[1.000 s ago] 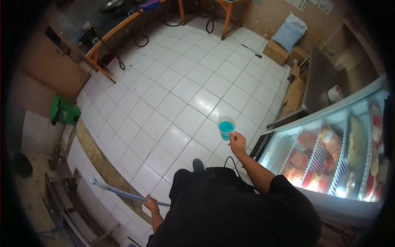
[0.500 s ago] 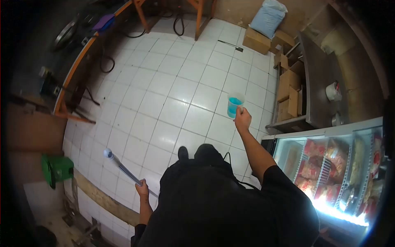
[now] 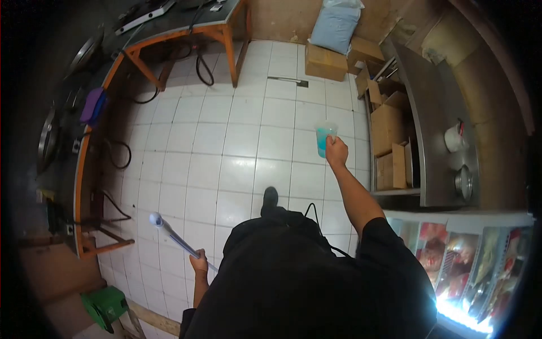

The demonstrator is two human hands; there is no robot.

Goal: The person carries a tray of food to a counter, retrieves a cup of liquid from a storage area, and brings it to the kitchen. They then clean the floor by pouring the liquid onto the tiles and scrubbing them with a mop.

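A clear plastic cup (image 3: 323,141) with blue liquid is held upright over the tiled floor by my right hand (image 3: 337,151), whose fingers close round its handle side. At the lower left, my left hand (image 3: 199,260) is wrapped round a long pale blue-grey pole (image 3: 179,243). The pole slants, with its rounded white end toward the upper left; its other end is hidden behind my dark clothing. One dark shoe (image 3: 270,196) shows on the white tiles.
Orange-framed tables (image 3: 230,53) with hoses beneath line the left and back. A steel counter (image 3: 420,124) with cardboard boxes (image 3: 389,130) stands right, above a lit glass-topped freezer (image 3: 474,217). A green bin (image 3: 107,308) is lower left; a blue-grey bag (image 3: 336,25) rests on boxes behind.
The view has turned and moved forward, so the tables and steel counter show more fully. Both hands keep their holds on the cup and pole. A foot has moved.
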